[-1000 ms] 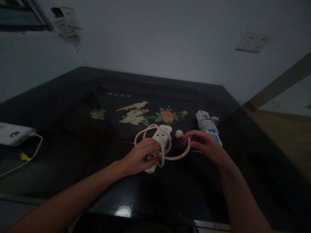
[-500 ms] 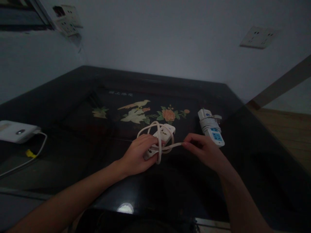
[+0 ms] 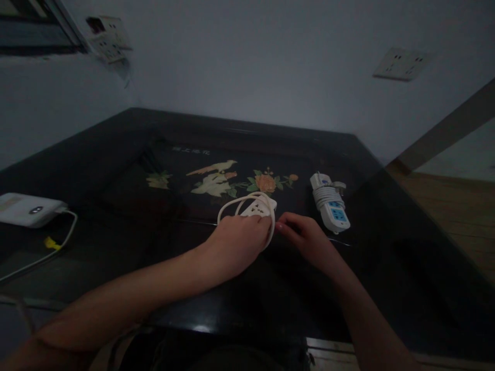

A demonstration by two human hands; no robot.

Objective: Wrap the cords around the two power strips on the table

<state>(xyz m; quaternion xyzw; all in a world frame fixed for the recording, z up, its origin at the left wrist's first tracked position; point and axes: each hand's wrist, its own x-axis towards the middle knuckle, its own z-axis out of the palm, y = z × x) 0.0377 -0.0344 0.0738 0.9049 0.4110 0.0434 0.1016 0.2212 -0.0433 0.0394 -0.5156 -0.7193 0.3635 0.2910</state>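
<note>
A white power strip lies slantwise near the middle of the dark table, its far end with sockets in sight. Loose loops of its white cord arch around it. My left hand is closed over the near part of the strip, with the back of the hand hiding the fingertips and most of the cord. Just right of the strip, my right hand pinches at the cord beside the loop; the piece between its fingertips is mostly hidden. A second power strip, blue-socketed with its cord wound round it, lies farther right.
A glossy black table bears a bird-and-flower picture. On the left lies a white device with a lit display and a cable carrying a yellow tag. Wall sockets are behind the table.
My left hand has shifted right and rolled over the strip, covering more of it. My right hand has come left, closer to the strip. The stretched cord between them is now hidden.
</note>
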